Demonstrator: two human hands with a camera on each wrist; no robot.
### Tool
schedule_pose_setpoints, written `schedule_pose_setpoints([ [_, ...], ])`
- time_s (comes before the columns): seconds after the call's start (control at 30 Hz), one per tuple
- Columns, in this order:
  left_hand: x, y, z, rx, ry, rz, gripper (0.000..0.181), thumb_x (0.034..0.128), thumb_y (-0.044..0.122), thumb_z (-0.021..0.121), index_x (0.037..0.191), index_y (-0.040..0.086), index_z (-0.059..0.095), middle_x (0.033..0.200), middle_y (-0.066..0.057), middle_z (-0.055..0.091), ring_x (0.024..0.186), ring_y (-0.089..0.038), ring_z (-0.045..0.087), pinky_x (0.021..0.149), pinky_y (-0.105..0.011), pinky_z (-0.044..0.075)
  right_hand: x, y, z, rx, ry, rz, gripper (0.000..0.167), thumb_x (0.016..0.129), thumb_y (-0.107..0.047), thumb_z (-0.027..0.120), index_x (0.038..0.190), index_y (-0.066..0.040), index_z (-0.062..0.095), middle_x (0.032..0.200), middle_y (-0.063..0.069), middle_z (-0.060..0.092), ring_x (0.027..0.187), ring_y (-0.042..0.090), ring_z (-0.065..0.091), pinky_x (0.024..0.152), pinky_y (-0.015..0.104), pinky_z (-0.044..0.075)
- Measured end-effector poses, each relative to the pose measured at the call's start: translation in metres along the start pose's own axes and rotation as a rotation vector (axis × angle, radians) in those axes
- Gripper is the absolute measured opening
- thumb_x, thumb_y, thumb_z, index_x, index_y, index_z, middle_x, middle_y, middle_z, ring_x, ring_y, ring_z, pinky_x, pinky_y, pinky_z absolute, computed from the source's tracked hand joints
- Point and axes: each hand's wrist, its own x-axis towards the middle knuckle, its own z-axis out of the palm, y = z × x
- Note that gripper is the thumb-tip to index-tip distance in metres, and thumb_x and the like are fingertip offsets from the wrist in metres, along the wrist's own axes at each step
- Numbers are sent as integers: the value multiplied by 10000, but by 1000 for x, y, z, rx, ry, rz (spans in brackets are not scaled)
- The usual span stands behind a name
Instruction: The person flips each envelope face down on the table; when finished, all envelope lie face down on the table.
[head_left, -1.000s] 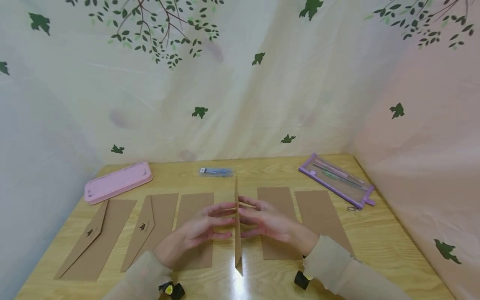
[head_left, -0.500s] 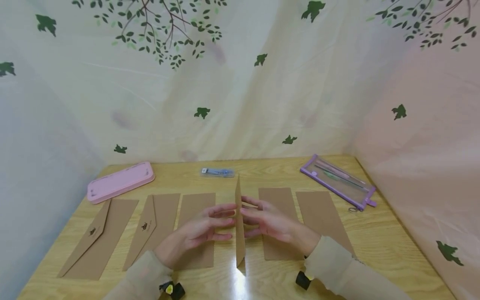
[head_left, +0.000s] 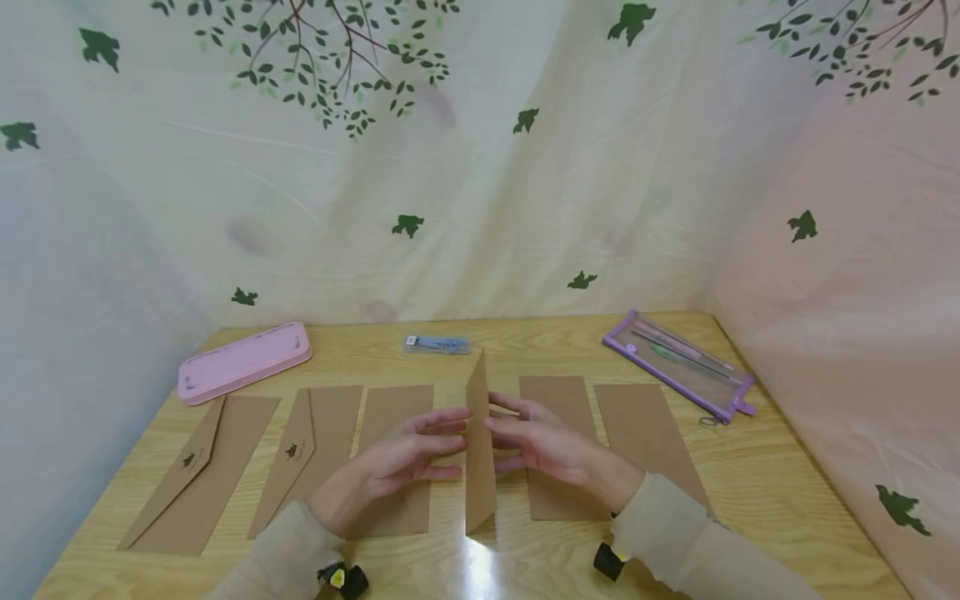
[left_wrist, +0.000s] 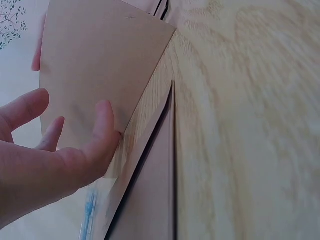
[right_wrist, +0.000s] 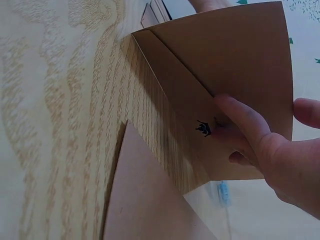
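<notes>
A brown kraft envelope (head_left: 481, 458) stands on its long edge, tilted slightly, between my two hands. My left hand (head_left: 408, 454) is at its plain face, with extended, spread fingers. In the left wrist view, a finger (left_wrist: 104, 120) is close against the lower part of that face. On the flap side my right hand (head_left: 551, 446) touches the paper with outstretched fingers. A small black crown print (right_wrist: 203, 128) shows on the flap in the right wrist view. Two envelopes lie nearest the hands: one (head_left: 397, 492) under the left, one (head_left: 555, 492) beside the right.
Two flap-up envelopes (head_left: 213, 492) (head_left: 330, 425) lie farther left, and another plain one (head_left: 637, 425) farther right. At the back of the wooden table (head_left: 787, 517) are a pink case (head_left: 247, 362), a clear packet with a blue item (head_left: 437, 344) and a purple-edged zip pouch (head_left: 678, 362).
The standing envelope has turned from edge-on to a slight tilt, so more of its left face shows. The hands stay almost in place, and the view shifts a little.
</notes>
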Motion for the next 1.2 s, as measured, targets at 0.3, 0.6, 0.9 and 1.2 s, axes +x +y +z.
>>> schedule_pose_setpoints([
  [0.3, -3, 2, -4, 32, 22, 1, 642, 1006, 98, 601, 1556, -30, 297, 1581, -234, 328, 1394, -348, 375, 1119, -539, 384, -4, 3, -8, -16, 52, -30, 764, 1038, -93, 545, 1630, -95, 63, 1620, 283, 217, 1357, 455, 446, 997, 582, 487],
  [0.6, -5, 3, -6, 22, 46, 3, 626, 1010, 71, 583, 1555, -39, 295, 1566, -247, 346, 1390, -336, 391, 1114, -537, 390, -6, 3, -23, -119, 107, -46, 831, 993, -65, 633, 1635, -147, 111, 1524, 348, 354, 1174, 405, 610, 893, 571, 552],
  [0.9, -10, 5, -11, 33, 65, 0, 624, 1007, 86, 603, 1555, -16, 322, 1549, -224, 358, 1314, -313, 452, 1064, -478, 450, -6, 7, -30, -196, 158, -37, 802, 963, -75, 686, 1610, -128, 214, 1381, 271, 498, 1063, 367, 652, 731, 495, 613],
  [1.2, -12, 6, -14, 57, 78, -18, 661, 1002, 130, 629, 1565, -1, 310, 1544, -205, 353, 1299, -284, 442, 1046, -438, 460, -5, 11, -33, -207, 184, -35, 785, 949, -55, 697, 1594, -105, 252, 1330, 267, 506, 990, 334, 656, 696, 488, 617],
])
